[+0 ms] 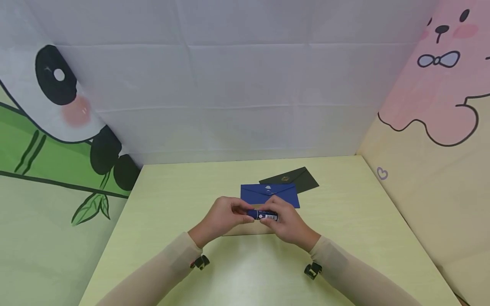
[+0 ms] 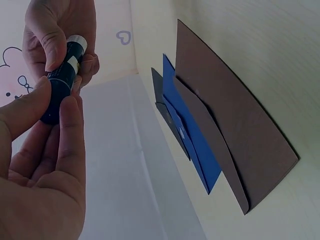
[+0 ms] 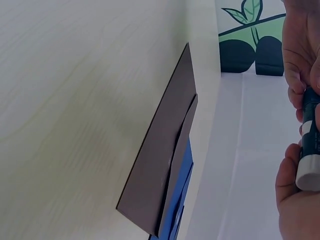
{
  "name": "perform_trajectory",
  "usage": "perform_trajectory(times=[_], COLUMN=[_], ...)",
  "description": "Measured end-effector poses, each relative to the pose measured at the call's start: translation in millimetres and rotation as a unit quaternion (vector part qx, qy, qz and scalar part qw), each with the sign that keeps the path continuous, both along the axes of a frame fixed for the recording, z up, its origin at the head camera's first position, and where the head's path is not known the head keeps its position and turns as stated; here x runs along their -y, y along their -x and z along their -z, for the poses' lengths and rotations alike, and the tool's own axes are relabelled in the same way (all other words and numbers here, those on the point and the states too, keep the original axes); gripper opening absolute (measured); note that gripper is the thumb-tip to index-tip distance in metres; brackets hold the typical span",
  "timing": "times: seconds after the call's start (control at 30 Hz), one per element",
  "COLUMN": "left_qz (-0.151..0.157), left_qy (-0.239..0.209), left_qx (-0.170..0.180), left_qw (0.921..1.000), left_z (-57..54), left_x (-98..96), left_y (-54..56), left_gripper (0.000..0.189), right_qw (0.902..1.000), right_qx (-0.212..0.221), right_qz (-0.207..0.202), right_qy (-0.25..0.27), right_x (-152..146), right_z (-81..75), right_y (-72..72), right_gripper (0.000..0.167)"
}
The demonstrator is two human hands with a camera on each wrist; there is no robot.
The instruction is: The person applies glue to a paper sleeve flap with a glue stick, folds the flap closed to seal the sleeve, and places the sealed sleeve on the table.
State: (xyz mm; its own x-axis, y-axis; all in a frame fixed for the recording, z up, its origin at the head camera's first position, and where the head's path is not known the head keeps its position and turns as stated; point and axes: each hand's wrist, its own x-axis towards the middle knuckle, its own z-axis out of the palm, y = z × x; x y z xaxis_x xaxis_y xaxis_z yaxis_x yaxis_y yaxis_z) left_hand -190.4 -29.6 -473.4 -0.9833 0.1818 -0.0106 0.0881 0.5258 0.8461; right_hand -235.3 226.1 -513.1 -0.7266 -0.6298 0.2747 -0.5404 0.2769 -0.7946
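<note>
Between both hands is a dark blue glue stick (image 1: 262, 215) with a white label and barcode, held above the envelopes. My left hand (image 1: 226, 216) pinches its dark cap end between thumb and fingers. From the other side my right hand (image 1: 286, 221) grips the labelled body; its white base end shows in the right wrist view. Below the hands lies a tan-brown envelope (image 2: 235, 110), largely covered by them in the head view. A blue envelope (image 1: 250, 194) with a small white print lies just beyond, its flap side up.
A dark envelope (image 1: 304, 180) with a gold emblem lies farthest back, partly under the blue one. The pale wood-grain table (image 1: 183, 182) meets a white cloth backdrop (image 1: 245, 85) at the rear. Printed cloth panels stand at the left and right.
</note>
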Motion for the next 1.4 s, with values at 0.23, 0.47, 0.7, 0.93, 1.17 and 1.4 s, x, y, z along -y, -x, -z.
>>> perform_trajectory(times=[0.23,0.47,0.7,0.93,1.17,1.4], left_qz=[0.003,0.014,-0.017,-0.025,-0.057,-0.070], left_qy=[0.001,-0.005,0.028,0.156,0.251,0.265], left_qx=[0.002,-0.007,-0.014,-0.043,-0.044,-0.044], left_qw=[1.0000,0.9999,0.9993,0.9865,0.9652,0.9606], left_z=[7.8,17.0,27.9,49.3,68.4,76.0], left_x=[2.3,5.0,14.3,46.8,87.0,112.0], left_y=[1.9,6.6,10.6,23.7,38.1,47.2], left_gripper=[0.027,0.027,0.026,0.034,0.036,0.034], right_qw=[0.9999,0.9986,0.9890,0.9734,0.9617,0.9539], right_qx=[0.009,0.038,0.090,0.111,0.059,0.032], right_qz=[0.009,0.037,0.117,0.199,0.251,0.256], right_qy=[-0.007,0.009,0.014,-0.023,-0.094,-0.153], right_x=[-0.5,-5.1,-22.1,-52.1,-83.1,-101.2], right_z=[5.7,13.4,18.3,27.8,38.4,44.4], right_y=[1.4,8.2,22.6,45.7,67.7,77.1], right_gripper=[0.030,0.027,0.025,0.026,0.026,0.025])
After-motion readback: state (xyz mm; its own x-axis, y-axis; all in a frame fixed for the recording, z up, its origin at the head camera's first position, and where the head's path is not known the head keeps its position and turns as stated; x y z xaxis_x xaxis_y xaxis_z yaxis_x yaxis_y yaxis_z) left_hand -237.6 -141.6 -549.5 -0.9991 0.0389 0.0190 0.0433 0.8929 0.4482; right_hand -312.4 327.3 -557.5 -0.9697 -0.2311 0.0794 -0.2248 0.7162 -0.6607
